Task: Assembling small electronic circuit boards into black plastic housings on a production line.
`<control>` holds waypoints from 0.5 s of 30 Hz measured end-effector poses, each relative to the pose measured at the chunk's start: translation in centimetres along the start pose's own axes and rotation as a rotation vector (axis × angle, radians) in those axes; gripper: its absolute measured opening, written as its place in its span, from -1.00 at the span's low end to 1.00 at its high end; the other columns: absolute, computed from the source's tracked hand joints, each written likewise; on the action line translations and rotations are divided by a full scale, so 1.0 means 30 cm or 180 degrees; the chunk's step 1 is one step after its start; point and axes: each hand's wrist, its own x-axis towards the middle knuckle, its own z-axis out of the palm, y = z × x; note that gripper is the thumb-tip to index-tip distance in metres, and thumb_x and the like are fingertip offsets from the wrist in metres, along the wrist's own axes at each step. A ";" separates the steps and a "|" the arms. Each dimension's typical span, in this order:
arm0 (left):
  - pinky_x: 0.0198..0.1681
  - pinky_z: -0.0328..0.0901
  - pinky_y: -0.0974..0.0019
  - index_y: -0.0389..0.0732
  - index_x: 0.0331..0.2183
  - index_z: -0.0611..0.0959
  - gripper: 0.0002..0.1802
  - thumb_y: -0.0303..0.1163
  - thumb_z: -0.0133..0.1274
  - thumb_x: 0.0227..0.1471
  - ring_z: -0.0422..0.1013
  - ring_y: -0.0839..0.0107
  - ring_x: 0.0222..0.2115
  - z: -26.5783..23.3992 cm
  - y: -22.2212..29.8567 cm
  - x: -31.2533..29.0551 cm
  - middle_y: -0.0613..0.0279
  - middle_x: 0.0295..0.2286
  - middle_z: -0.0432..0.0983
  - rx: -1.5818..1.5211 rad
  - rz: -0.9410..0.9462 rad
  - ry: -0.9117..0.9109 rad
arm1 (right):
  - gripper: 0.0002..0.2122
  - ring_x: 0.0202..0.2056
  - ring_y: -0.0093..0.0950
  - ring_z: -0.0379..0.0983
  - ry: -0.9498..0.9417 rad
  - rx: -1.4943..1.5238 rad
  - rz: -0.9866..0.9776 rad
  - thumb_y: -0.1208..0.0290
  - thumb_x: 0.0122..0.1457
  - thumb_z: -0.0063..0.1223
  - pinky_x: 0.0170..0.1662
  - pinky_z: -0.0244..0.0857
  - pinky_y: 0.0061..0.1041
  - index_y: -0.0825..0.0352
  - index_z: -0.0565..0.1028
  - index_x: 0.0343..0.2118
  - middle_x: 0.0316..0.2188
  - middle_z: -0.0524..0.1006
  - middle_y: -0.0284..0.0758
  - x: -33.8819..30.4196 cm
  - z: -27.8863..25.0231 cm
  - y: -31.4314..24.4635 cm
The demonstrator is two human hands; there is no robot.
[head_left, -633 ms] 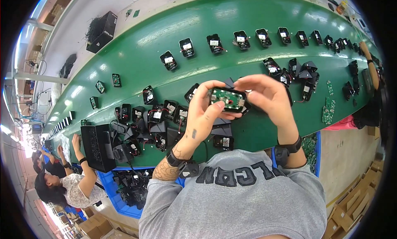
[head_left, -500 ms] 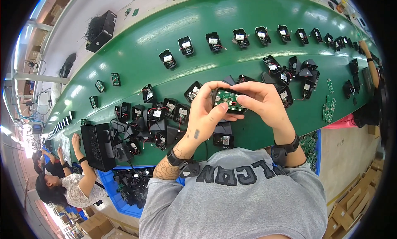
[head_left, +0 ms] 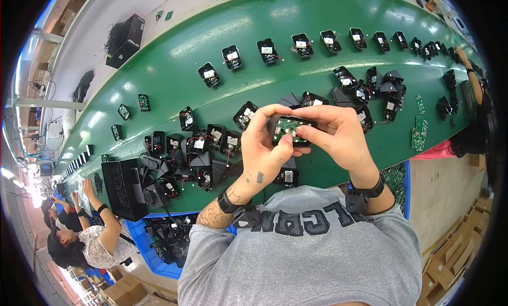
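Between my two hands, above the near side of the green table, is a small black plastic housing with a green circuit board [head_left: 288, 127] in its open face. My left hand [head_left: 267, 150] wraps round its left side, the thumb pressing on the board's lower edge. On the right side my right hand [head_left: 338, 134] grips it, thumb on the board near a red wire. The housing's underside is hidden by my fingers. Just left of my hands lies an open black housing [head_left: 246, 115] with a white part inside; another housing [head_left: 287, 177] sits below them, partly covered.
A row of open housings [head_left: 267, 51] crosses the green table [head_left: 174, 73]. Piles of housings lie left and right. A black box of small parts [head_left: 123, 189] stands at left; loose circuit boards [head_left: 419, 134] lie right. Blue bins [head_left: 138, 248] sit below. Co-workers [head_left: 92, 242] work at both ends.
My hands still hold the housing, and my left thumb has shifted slightly down on the board. The row of housings appears slightly further left and up. A co-worker's hand at left has moved.
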 end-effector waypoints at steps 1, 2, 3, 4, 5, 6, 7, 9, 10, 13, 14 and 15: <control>-0.36 0.56 0.27 -0.37 -0.05 0.33 -0.60 -0.45 -0.05 0.08 0.55 0.26 -0.40 0.001 -0.011 -0.004 0.00 -0.28 0.49 0.0106 0.0012 0.0036 | -0.72 -0.22 -0.53 0.51 0.0012 -0.0073 0.0042 0.69 0.08 0.11 -0.14 0.42 -0.57 0.51 0.51 -0.10 -0.24 0.56 -0.25 0.000 0.000 0.003; -0.38 0.56 0.28 -0.37 -0.04 0.32 -0.60 -0.46 -0.05 0.07 0.56 0.24 -0.41 0.003 -0.018 -0.006 -0.01 -0.28 0.49 0.0212 0.0024 0.0074 | -0.71 -0.23 -0.53 0.52 0.0021 -0.0146 0.0084 0.69 0.07 0.11 -0.14 0.42 -0.57 0.51 0.51 -0.10 -0.24 0.56 -0.26 0.000 -0.003 0.006; -0.38 0.56 0.28 -0.37 -0.04 0.32 -0.60 -0.46 -0.05 0.07 0.56 0.24 -0.41 0.004 -0.019 -0.006 -0.01 -0.28 0.49 0.0203 0.0017 0.0070 | -0.71 -0.23 -0.53 0.52 0.0029 -0.0151 0.0092 0.69 0.07 0.11 -0.14 0.42 -0.57 0.51 0.51 -0.10 -0.24 0.56 -0.26 0.006 -0.010 0.012; -0.40 0.56 0.29 -0.37 -0.04 0.32 -0.59 -0.48 -0.07 0.06 0.56 0.22 -0.43 0.001 -0.019 -0.003 -0.01 -0.29 0.49 0.0034 -0.0145 0.0104 | -0.73 -0.23 -0.55 0.51 -0.0053 -0.0092 0.0088 0.68 0.08 0.12 -0.15 0.42 -0.58 0.49 0.52 -0.11 -0.25 0.57 -0.27 0.017 -0.020 0.021; -0.43 0.55 0.29 -0.37 -0.03 0.32 -0.58 -0.50 -0.08 0.04 0.57 0.19 -0.45 -0.003 -0.017 0.001 -0.02 -0.29 0.49 -0.0134 -0.0304 0.0140 | -0.74 -0.23 -0.57 0.51 -0.0139 -0.0033 0.0084 0.67 0.08 0.12 -0.16 0.42 -0.59 0.48 0.53 -0.12 -0.26 0.57 -0.28 0.027 -0.030 0.024; -0.49 0.54 0.32 -0.37 -0.04 0.34 -0.56 -0.50 -0.11 -0.01 0.57 0.15 -0.50 -0.004 -0.004 0.011 -0.03 -0.29 0.49 -0.0184 -0.0522 0.0157 | -0.74 -0.24 -0.49 0.53 -0.0034 -0.0548 -0.0066 0.65 0.03 0.16 -0.17 0.42 -0.50 0.42 0.58 -0.17 -0.31 0.59 -0.30 0.031 -0.042 0.014; -0.53 0.52 0.33 -0.37 -0.05 0.36 -0.56 -0.47 -0.12 -0.02 0.56 0.16 -0.54 -0.015 0.006 0.021 -0.03 -0.31 0.50 -0.0301 -0.0703 0.0044 | -0.74 -0.26 -0.43 0.54 -0.0032 -0.1215 -0.0794 0.63 -0.03 0.20 -0.16 0.41 -0.44 0.39 0.60 -0.21 -0.33 0.59 -0.30 0.039 -0.060 0.010; -0.64 0.48 0.38 -0.39 -0.07 0.42 -0.54 -0.40 -0.15 -0.05 0.54 0.21 -0.62 -0.045 0.007 0.033 -0.03 -0.40 0.55 -0.0580 -0.1095 -0.0206 | -0.74 -0.30 -0.33 0.53 0.0105 -0.2160 -0.2135 0.59 -0.14 0.27 -0.13 0.39 -0.32 0.33 0.62 -0.29 -0.38 0.59 -0.30 0.040 -0.111 0.006; -0.60 0.47 0.41 -0.40 -0.07 0.41 -0.54 -0.35 -0.12 0.00 0.57 0.18 -0.56 -0.064 -0.005 0.036 -0.03 -0.37 0.57 -0.0612 -0.1233 -0.0360 | -0.74 -0.32 -0.29 0.52 0.0232 -0.2434 -0.2730 0.57 -0.19 0.30 -0.11 0.38 -0.27 0.31 0.63 -0.33 -0.39 0.58 -0.30 0.038 -0.122 -0.003; -0.60 0.47 0.41 -0.42 -0.09 0.42 -0.55 -0.35 -0.11 -0.01 0.57 0.20 -0.56 -0.080 -0.006 0.047 -0.02 -0.36 0.56 -0.0747 -0.1451 -0.0538 | -0.73 -0.32 -0.37 0.49 -0.0014 -0.2870 -0.3121 0.55 -0.26 0.32 -0.09 0.37 -0.22 0.25 0.63 -0.38 -0.48 0.51 -0.39 0.013 -0.111 -0.066; -0.60 0.47 0.41 -0.41 -0.09 0.43 -0.56 -0.36 -0.10 0.00 0.57 0.20 -0.56 -0.074 0.006 0.046 -0.01 -0.36 0.56 -0.0686 -0.1446 -0.0576 | -0.72 -0.31 -0.38 0.48 -0.0198 -0.3135 -0.3315 0.54 -0.29 0.32 -0.08 0.36 -0.20 0.23 0.63 -0.38 -0.51 0.48 -0.41 0.010 -0.105 -0.075; -0.60 0.47 0.42 -0.41 -0.09 0.43 -0.56 -0.36 -0.09 0.00 0.57 0.20 -0.56 -0.067 0.017 0.043 0.00 -0.36 0.56 -0.0625 -0.1442 -0.0617 | -0.79 -0.26 -0.42 0.46 -0.0240 -0.3245 -0.3374 0.48 -0.21 0.27 -0.03 0.34 -0.19 0.20 0.61 -0.40 -0.46 0.45 -0.46 0.013 -0.093 -0.077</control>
